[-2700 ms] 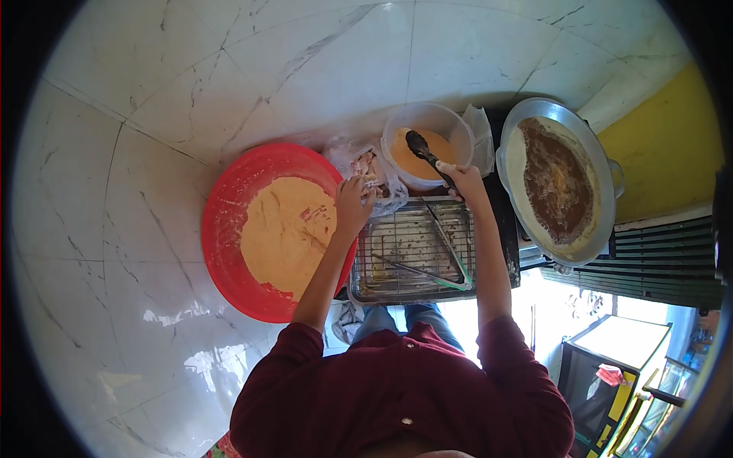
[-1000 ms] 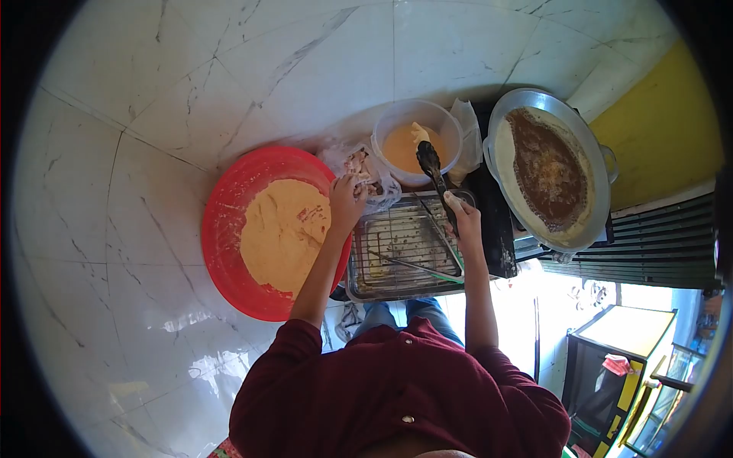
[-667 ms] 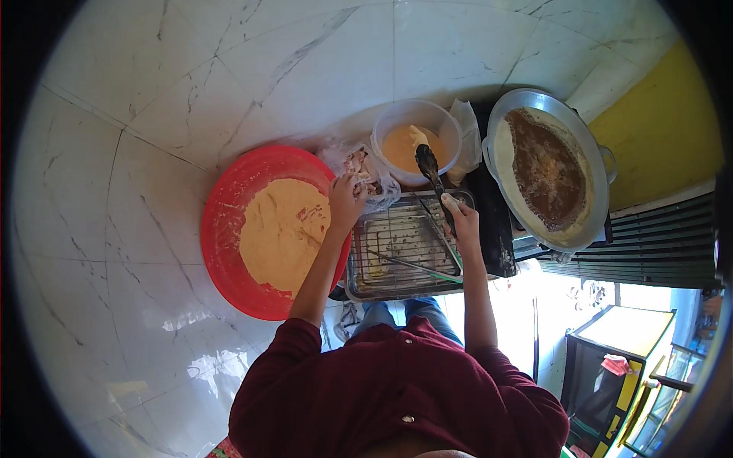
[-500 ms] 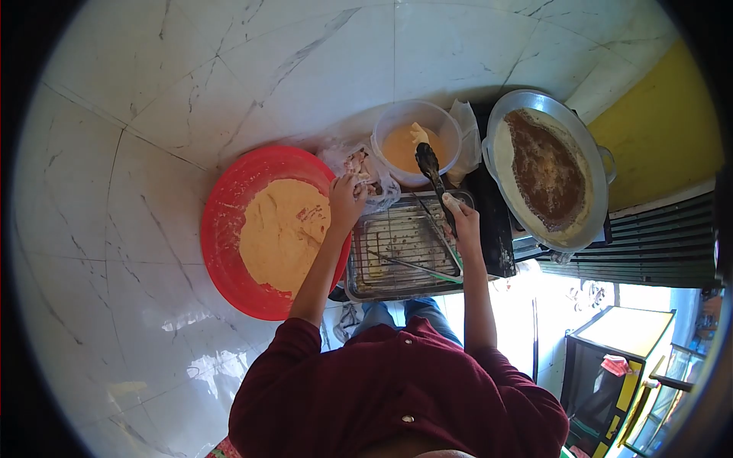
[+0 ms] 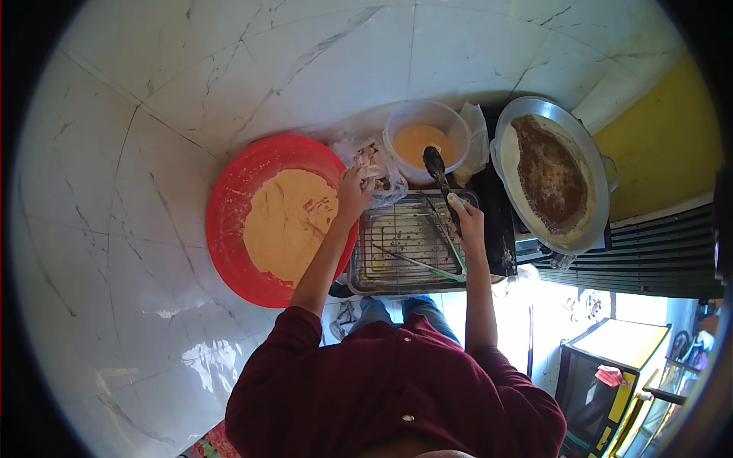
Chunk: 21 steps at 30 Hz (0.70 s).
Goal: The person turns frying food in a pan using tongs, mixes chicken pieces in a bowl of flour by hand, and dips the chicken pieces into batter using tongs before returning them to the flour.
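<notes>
My right hand (image 5: pixel 469 216) is closed round black tongs (image 5: pixel 438 166), whose head hangs over the near side of a clear tub (image 5: pixel 395 116) of orange batter (image 5: pixel 418 142). No piece shows between the tong tips. My left hand (image 5: pixel 355 189) touches the edge of a clear plastic bag (image 5: pixel 395 188) holding pieces of raw meat (image 5: pixel 369 159); its fingers are bent, and whether they grip the bag or a piece is unclear. Left of it stands a red basin (image 5: pixel 227 252) with pale orange flour (image 5: pixel 286 221). A wire rack (image 5: pixel 393 237) on a tray lies between my forearms, with metal tongs (image 5: pixel 420 263) on it.
At the right, a large metal pan (image 5: pixel 502 153) holds bubbling brown oil (image 5: pixel 551 179). A white plastic bag (image 5: pixel 475 141) stands beside the tub. Dark green slats (image 5: pixel 664 259) run below the pan. A yellow-and-black cabinet (image 5: pixel 603 374) stands at the lower right.
A pale battered piece, earlier at the black tongs' tip over the tub, no longer shows. The tongs' head has shifted slightly. My left hand stays by the meat bag. The whole view has shifted a little.
</notes>
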Tool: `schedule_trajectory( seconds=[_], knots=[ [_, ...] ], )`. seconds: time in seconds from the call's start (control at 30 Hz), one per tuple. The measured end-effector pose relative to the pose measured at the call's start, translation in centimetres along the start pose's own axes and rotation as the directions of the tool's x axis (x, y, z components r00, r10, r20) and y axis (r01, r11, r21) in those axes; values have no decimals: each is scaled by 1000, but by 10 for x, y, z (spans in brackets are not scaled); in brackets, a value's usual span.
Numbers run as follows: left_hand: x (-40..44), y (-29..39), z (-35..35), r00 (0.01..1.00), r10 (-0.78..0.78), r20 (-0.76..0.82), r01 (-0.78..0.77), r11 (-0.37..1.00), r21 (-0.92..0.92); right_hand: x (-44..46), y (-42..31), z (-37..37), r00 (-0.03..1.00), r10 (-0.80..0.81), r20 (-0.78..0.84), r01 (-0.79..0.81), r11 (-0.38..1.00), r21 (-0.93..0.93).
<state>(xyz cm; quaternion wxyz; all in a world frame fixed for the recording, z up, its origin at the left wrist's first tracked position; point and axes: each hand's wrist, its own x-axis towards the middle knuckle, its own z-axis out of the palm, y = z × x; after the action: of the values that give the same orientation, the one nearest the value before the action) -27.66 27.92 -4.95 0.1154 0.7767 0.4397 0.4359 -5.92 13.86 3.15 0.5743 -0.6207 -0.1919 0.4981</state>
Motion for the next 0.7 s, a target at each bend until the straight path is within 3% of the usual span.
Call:
schedule_trajectory(
  seconds=[0.03,0.1,0.3,0.37,0.53,0.6,0.63,0.7],
  knots=[
    [-4,2,-4,1000,-8,-5,8,1000,5,1,3,0,1000,4,9,-4,1000,-5],
    [-9,6,-18,982,-176,67,187,945,-269,9,9,-1,997,-73,-22,72,997,-26],
    [-51,18,-83,946,-323,-26,298,898,-324,8,-2,3,997,-71,-18,67,985,-161],
    [-72,-1,-85,931,-360,-56,334,905,-263,4,-15,10,982,-186,-26,172,946,-274],
    [-76,-8,-78,914,-399,-78,365,889,-275,19,-59,37,962,-264,64,267,874,-406],
    [-63,10,-82,928,-369,-56,344,903,-258,39,-68,42,934,-326,148,336,654,-678],
    [-57,18,-82,941,-338,-34,321,917,-235,44,-73,45,934,-327,141,331,653,-681],
    [-49,22,-73,945,-325,-26,305,912,-276,55,-79,55,909,-360,209,334,332,-882]
  ],
)
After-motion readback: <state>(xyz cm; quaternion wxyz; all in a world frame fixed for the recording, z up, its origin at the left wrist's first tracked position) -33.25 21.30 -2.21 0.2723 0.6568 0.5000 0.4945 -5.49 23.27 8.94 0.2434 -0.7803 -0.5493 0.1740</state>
